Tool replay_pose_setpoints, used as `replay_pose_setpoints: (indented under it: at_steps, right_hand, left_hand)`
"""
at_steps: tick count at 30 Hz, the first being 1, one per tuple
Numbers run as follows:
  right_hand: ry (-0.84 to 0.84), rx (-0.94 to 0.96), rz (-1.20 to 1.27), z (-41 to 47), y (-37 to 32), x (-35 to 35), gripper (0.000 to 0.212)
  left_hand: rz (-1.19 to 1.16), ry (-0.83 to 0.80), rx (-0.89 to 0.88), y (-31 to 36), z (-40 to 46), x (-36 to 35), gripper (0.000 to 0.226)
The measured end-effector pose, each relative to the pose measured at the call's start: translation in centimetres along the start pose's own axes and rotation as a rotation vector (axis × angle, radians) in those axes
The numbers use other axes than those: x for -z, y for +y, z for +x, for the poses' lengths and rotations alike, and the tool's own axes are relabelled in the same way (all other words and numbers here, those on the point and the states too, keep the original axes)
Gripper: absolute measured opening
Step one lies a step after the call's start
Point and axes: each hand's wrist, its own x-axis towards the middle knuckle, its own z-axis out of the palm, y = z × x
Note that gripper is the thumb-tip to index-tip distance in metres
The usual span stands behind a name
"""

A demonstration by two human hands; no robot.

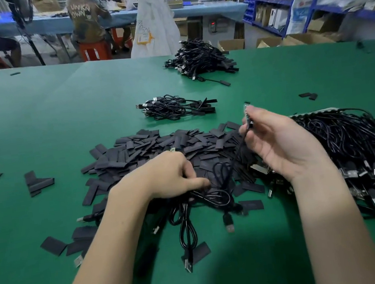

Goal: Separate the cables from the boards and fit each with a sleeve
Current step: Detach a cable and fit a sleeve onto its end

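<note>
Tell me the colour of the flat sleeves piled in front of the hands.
The sleeves are matt black, lying on the green table; the head view shows them plainly.

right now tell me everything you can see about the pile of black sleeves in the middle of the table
The pile of black sleeves is a loose heap of short, flat, matte black rectangular pieces, like flattened tubing, lying at all angles on the green table. Strays lie scattered to its left and near side. The left hand rests on its near edge, gripping black cables that lie over the pile's front. The big cable heap borders its right side.
</note>
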Motion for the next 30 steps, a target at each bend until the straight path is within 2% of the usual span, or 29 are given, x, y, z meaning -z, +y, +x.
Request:
replay_pose_setpoints:
  at_steps: [3, 6, 9, 12, 15, 17, 21, 23, 25, 28, 30]
  right_hand:
    - [0.064, 0.024, 0.089, -0.1, -0.5, 0.6, 0.014]
    - [0.044, 0.021, 0.084, -0.2, -0.5, 0.3, 0.016]
    - [0.003, 0.014, 0.08, -0.3, -0.4, -0.3, 0.015]
    - [-0.035, 0.019, 0.064, -0.2, -0.1, -1.1, 0.014]
    - [-0.018, 0.038, -0.068, 0.3, 0.7, -2.0, 0.006]
    - [0.014, 0.055, -0.154, 0.6, 1.5, -2.6, 0.004]
    - [0.032, 0.087, -0.121, 1.4, 2.6, -3.1, 0.006]
    - [0.062, 0.109, -0.167, 1.9, 3.0, -2.6, 0.01]
    - [0.101, 0.175, -0.368, 2.3, 3.6, -1.8, 0.01]
    - [0.118, 0.387, -0.976, 2.7, 4.7, -0.7, 0.006]
    - [0.09, 0.45, -1.227, 2.7, 5.7, -0.8, 0.006]
  left_hand:
    - [-0.018, -0.105, 0.107, -0.3, -0.6, 0.7, 0.043]
    - [-0.037, -0.184, 0.172, 0.0, -1.4, 1.7, 0.037]
    - [-0.026, -0.171, 0.184, 0.3, -2.3, 2.6, 0.026]
    - [-0.121, 0.04, 0.095, 0.7, -2.5, 3.1, 0.026]
    - [-0.567, 0.23, -0.035, 2.3, -1.8, 2.6, 0.036]
    - [-0.857, 0.319, -0.075, 3.5, -0.8, 1.8, 0.031]
    - [-1.059, 0.495, -0.042, 4.3, 0.8, 0.6, 0.006]
    - [-1.174, 0.561, 0.038, 3.7, 0.9, 0.6, 0.007]
    - [-1.218, 0.641, 0.133, 2.8, 0.8, 0.9, 0.01]
    - [-1.184, 0.777, 0.264, 1.3, 0.7, 1.3, 0.014]
    - [-1.17, 0.82, 0.315, 0.6, 0.6, 1.4, 0.014]
